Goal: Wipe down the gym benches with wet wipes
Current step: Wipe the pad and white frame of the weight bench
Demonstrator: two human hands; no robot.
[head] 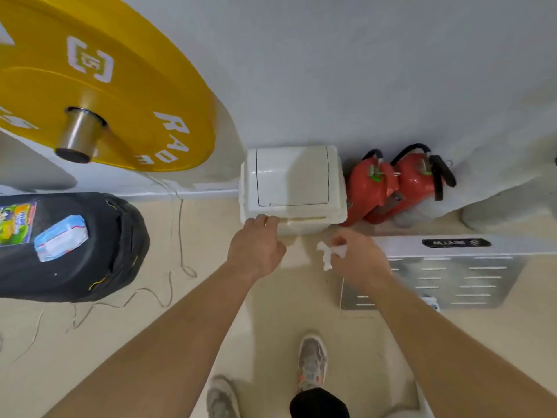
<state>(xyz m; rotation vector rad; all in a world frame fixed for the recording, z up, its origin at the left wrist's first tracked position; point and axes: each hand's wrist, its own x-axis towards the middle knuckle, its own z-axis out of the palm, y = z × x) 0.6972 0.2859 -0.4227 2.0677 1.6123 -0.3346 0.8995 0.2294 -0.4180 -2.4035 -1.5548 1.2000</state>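
Note:
A white lidded bin [292, 185] stands on the floor against the wall. My left hand [256, 248] reaches to its front left corner, fingertips touching the lid's edge. My right hand [358, 260] pinches a crumpled white wet wipe [330, 254] just in front of the bin. A blue and white wet wipes pack [60, 238] lies on the black padded bench [75, 267] at the left, beside a colourful pack [16, 223].
A yellow weight plate [120, 86] on a barbell sleeve [80, 134] hangs at upper left. Two red fire extinguishers [391, 188] stand right of the bin. A silver metal plate [437, 276] lies on the floor at right. Thin cable [177, 236] trails over the floor. My shoes [312, 362] are below.

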